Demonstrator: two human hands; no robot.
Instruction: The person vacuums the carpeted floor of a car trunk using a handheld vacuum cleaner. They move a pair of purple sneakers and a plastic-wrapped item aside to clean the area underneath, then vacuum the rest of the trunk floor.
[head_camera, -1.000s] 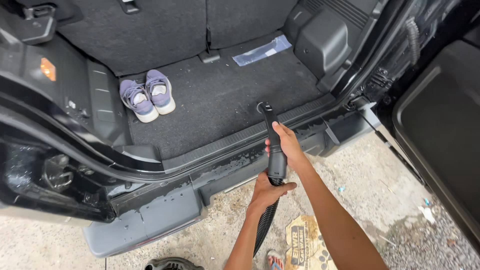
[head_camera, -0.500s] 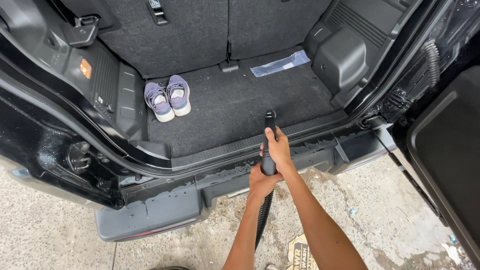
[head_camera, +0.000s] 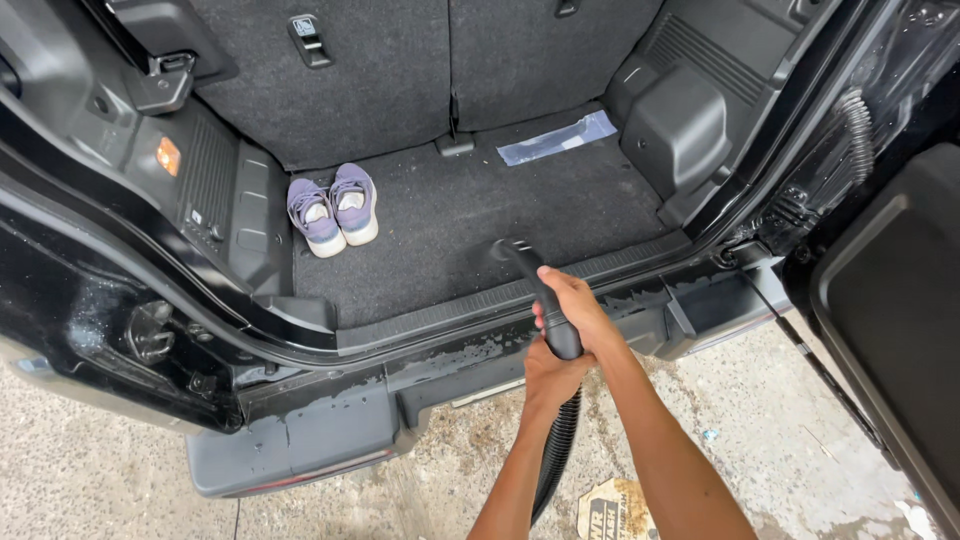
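Note:
Both my hands grip a black vacuum nozzle (head_camera: 525, 268) with a ribbed black hose (head_camera: 555, 455) trailing down behind. My right hand (head_camera: 578, 308) holds the tube higher up, and my left hand (head_camera: 550, 375) wraps it just below. The nozzle tip rests on the dark carpet of an open car boot (head_camera: 440, 250), near the rear sill. A pair of purple shoes with white soles (head_camera: 333, 208) sits on the carpet at the left, apart from the nozzle.
A pale flat sheet (head_camera: 557, 139) lies at the back of the boot by the folded seatbacks. The black bumper (head_camera: 330, 440) is wet and streaked. The open rear door (head_camera: 890, 310) stands at the right. Wet concrete ground and a scrap of printed card (head_camera: 615, 510) lie below.
The view has shifted so the boot sits lower in frame. My hands have pushed the nozzle forward over the sill onto the boot carpet.

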